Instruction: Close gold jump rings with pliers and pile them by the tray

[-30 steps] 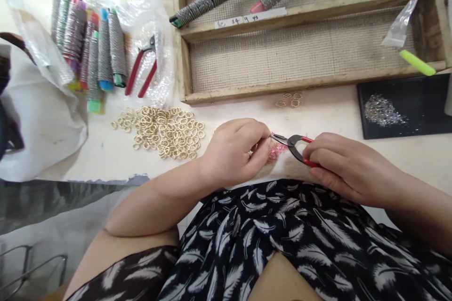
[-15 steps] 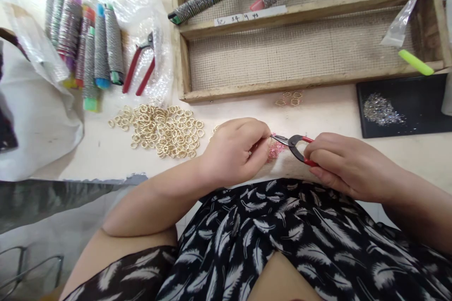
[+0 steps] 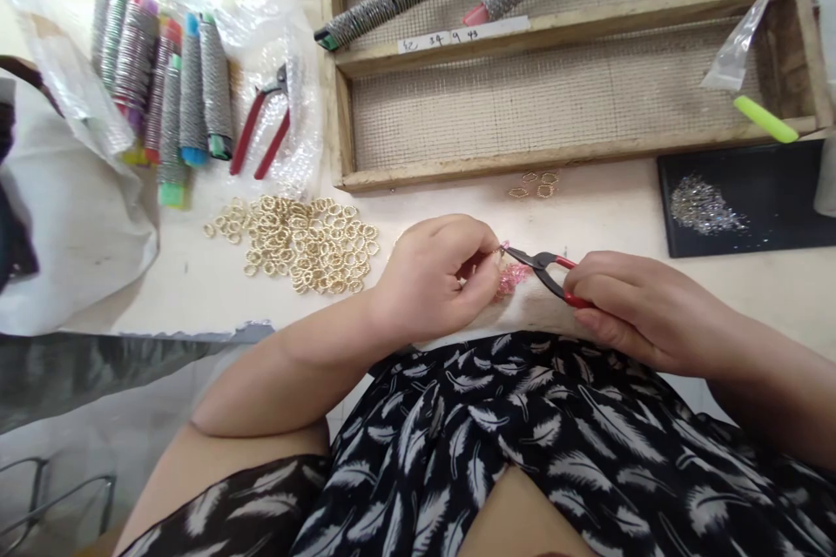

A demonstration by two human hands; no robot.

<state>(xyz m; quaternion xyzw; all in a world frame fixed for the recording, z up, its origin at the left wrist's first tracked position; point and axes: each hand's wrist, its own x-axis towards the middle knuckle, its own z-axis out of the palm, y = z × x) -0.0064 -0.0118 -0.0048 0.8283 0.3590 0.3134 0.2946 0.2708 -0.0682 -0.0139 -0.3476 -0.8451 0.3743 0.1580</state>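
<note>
My right hand (image 3: 630,305) is wrapped round the red handles of a pair of pliers (image 3: 545,268). The pliers' dark jaws point left and meet the fingertips of my left hand (image 3: 444,274). Those fingers pinch something small at the jaw tips; a bit of pink shows there, the rest is hidden. Just below the jaws lies a small heap of pink bits (image 3: 513,278) on the table. To the left of my left hand spreads a pile of gold rings (image 3: 306,239). Several separate rings (image 3: 539,184) lie beyond the pliers, by the wooden frame.
A wooden mesh-bottomed frame (image 3: 555,165) spans the back, holding wire-wound rods (image 3: 395,0). At right, a black tray (image 3: 777,200) carries glittering bits. More wound rods (image 3: 173,130) and a second pair of red-handled pliers (image 3: 261,126) lie on bubble wrap at left.
The pliers have tilted slightly, and a little pink now shows at their tips beside my left fingers. The view has shifted slightly. Both hands keep their grips.
</note>
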